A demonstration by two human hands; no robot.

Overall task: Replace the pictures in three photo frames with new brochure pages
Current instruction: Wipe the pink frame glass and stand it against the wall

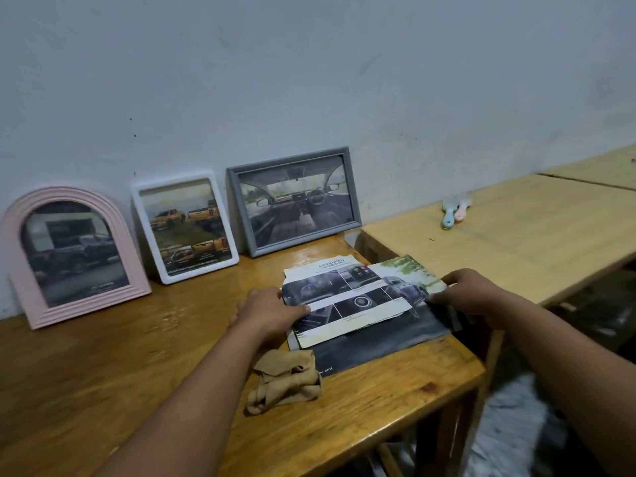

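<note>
Against a pale wall, your wooden table point(103, 356) carries three frames leaning along its back edge: a pink arched frame point(74, 256) at the left, holding a picture of a dark pickup; a white frame point(186, 227) beside it, holding a page of yellow trucks; and a grey frame point(294, 200) toward the right, holding a car-interior shot. Near the table's right edge lies a brochure point(378, 339) with a loose page point(347, 301) of car photos lying on top of it. Your left hand point(272, 313) grasps that page at its left side, thumb over the paper. Your right hand point(471, 294) curls its fingers around the paper at the right, at the brochure's right edge; you cannot tell whether it holds the page, the brochure or both. A crumpled tan cloth point(285, 380) sits touching the brochure's front-left corner. On a lighter table point(533, 242) to the right, just apart from yours, lie two small pastel brushes point(454, 211), blue and pink, side by side.
</note>
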